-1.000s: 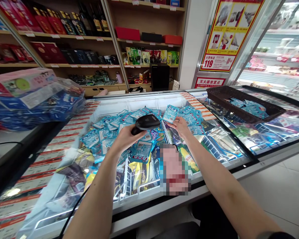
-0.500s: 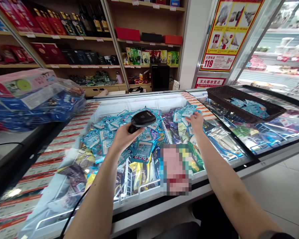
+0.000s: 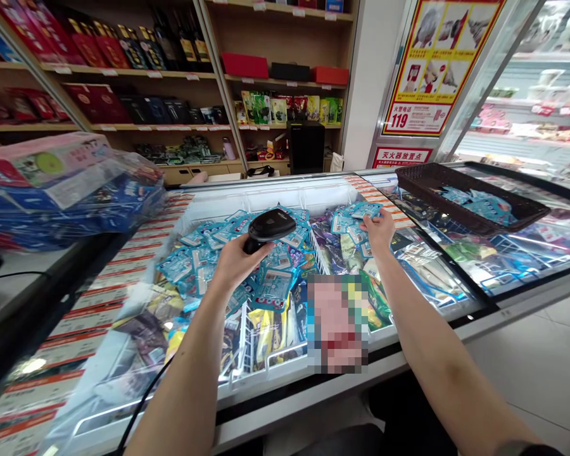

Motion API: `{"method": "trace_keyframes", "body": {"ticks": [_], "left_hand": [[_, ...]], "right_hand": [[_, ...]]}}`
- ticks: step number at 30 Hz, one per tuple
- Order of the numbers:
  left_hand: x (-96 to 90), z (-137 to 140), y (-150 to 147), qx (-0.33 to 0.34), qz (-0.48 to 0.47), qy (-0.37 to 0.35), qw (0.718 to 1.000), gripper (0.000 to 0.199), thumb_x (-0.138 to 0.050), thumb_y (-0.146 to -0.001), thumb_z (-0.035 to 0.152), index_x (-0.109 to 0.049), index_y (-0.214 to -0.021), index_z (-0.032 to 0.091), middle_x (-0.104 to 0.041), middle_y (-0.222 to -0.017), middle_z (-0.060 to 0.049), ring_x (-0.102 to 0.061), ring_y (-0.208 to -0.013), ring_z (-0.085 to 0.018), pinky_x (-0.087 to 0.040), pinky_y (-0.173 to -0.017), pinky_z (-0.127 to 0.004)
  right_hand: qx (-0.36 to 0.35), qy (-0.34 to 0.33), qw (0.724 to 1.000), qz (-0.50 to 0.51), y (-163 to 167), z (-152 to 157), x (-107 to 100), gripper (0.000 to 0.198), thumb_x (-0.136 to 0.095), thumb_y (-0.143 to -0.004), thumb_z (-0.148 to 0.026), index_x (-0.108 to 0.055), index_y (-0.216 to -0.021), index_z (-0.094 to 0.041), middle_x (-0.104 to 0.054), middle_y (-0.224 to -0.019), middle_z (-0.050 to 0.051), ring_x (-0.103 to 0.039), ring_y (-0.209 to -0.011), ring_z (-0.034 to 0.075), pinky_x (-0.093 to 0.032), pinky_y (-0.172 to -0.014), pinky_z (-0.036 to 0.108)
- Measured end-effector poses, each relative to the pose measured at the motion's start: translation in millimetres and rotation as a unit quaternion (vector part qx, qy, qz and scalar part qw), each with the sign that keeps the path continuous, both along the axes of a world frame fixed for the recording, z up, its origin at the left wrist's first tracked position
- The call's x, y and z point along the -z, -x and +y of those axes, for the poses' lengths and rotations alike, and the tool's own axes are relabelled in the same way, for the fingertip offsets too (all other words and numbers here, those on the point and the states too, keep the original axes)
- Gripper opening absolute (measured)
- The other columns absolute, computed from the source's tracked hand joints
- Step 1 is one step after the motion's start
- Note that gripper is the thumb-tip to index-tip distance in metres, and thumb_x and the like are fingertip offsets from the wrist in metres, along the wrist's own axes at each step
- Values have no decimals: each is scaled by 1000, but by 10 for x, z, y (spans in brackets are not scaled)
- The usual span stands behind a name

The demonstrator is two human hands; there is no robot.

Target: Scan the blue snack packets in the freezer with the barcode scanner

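In the head view, my left hand [image 3: 236,263] is wrapped round the handle of a black barcode scanner [image 3: 272,225]. The scanner's head points right, above a spread of blue flat packets [image 3: 274,286] in the freezer. My right hand [image 3: 380,229] is farther right, fingers curled and pinched at the edge of a blue packet [image 3: 367,209]. That packet lies on a smaller group of similar packets [image 3: 342,221] at the back of the right compartment. The fingers partly hide how the packet is gripped.
A white wire divider [image 3: 316,250] separates the freezer's compartments. To the right, a brown woven basket [image 3: 522,218] holding more blue packets rests on the glass. Plastic-wrapped boxes [image 3: 61,202] stand at left. A pixelated patch covers part of the front. The scanner's cable [image 3: 145,396] runs beside my left forearm.
My right hand has shifted slightly right at the small packet group, its fingers now at the packet's near edge. My left hand and the scanner have barely moved.
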State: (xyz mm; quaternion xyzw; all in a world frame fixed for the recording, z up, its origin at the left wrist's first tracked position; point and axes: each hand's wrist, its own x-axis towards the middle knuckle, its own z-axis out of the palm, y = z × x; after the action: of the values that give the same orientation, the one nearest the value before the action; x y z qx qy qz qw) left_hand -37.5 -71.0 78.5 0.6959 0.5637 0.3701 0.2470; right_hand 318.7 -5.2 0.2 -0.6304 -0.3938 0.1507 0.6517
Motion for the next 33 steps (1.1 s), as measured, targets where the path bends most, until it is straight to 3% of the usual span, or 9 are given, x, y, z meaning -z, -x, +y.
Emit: {"method": "trace_keyframes", "body": {"ticks": [4,7,12,16,19,23,26,33], "left_hand": [[24,14,16,-3,-7,-8,1000,42,-66,-73,59,-60,-75,17,-56,-49,1,-52,-43,-14,-34,-44,-24],[36,25,27,-7,-6,-10,1000,42,-67,-73,59,-59,-75,18,-56,-49,1,-52,-43,-14,-34,-44,-24],[28,29,26,-5,-6,-5,1000,43,-66,-73,59,-58,-74,18,-56,-48,2,-52,-42,-14,-34,-44,-24],[29,35,28,-5,-4,0,1000,43,-66,-73,60,-59,-76,18,-55,-47,2,-51,-41,-13,-34,-43,-24],[32,39,34,-6,-2,1,1000,43,-66,-73,60,-60,-77,18,-56,-47,2,-51,-41,-14,-34,-43,-24],[17,30,41,-10,16,-6,1000,44,-65,-74,61,-62,-76,17,-58,-50,1,-54,-43,-15,-36,-45,-25],[8,23,43,-7,24,-7,1000,44,-64,-75,61,-63,-77,17,-58,-50,1,-54,-44,-15,-35,-45,-25],[28,42,48,-1,23,-16,1000,45,-64,-75,62,-64,-81,17,-57,-50,2,-54,-45,-15,-35,-46,-25]], "right_hand": [[82,62,984,-147,-21,-51,-40,50,-64,-80,-33,-56,-123,-11,-62,-101,14,-61,-92,27,-49,-86,42],[96,88,968,-212,-5,-76,-62,46,-64,-80,-32,-60,-121,-12,-57,-112,17,-51,-109,29,-42,-94,42],[113,124,939,-299,41,-127,-82,47,-64,-82,-34,-62,-122,-10,-51,-122,22,-42,-120,34,-35,-100,47],[133,116,913,-367,115,-181,-126,44,-60,-85,-37,-64,-122,-12,-48,-134,21,-35,-125,37,-31,-102,52],[67,92,909,-400,246,-171,-143,40,-52,-91,-36,-64,-123,-16,-54,-131,17,-40,-122,36,-33,-101,52],[-95,49,897,-428,541,-81,-103,37,-48,-94,-33,-66,-120,-15,-64,-122,15,-52,-116,30,-37,-102,44],[-183,66,879,-436,807,-18,-73,40,-47,-97,-37,-64,-123,-13,-67,-118,13,-56,-115,27,-36,-104,39],[-177,191,856,-446,1241,73,-176,71,-45,-88,-71,-66,-121,-11,-60,-123,23,-49,-123,37,-36,-103,47]]}}
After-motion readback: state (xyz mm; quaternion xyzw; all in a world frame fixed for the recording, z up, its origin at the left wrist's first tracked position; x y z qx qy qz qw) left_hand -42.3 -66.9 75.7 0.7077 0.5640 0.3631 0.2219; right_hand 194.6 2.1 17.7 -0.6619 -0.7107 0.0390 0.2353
